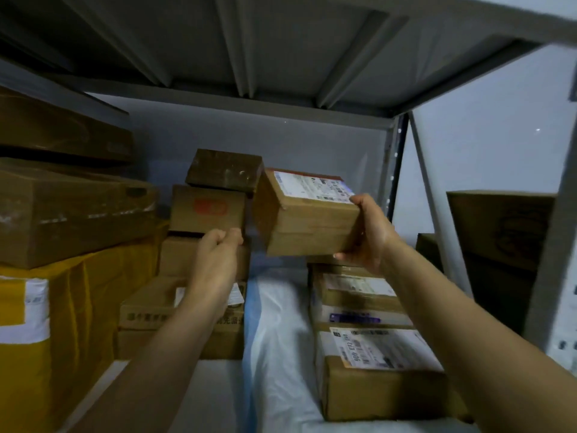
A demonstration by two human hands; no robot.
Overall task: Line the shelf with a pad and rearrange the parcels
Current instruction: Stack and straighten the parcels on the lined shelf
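Parcel (307, 220) between right fingers (343, 256), apparently aloft

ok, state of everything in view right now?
right hand: grips labelled box, thumb on top.
labelled box: in the air, tilted, closed.
left hand: fingers curled at middle stack; grip unclear.
pad: laid down, rumpled, bare strip between stacks.
right stack: apparently on pad, closed.
dark box: tops middle stack, closed.
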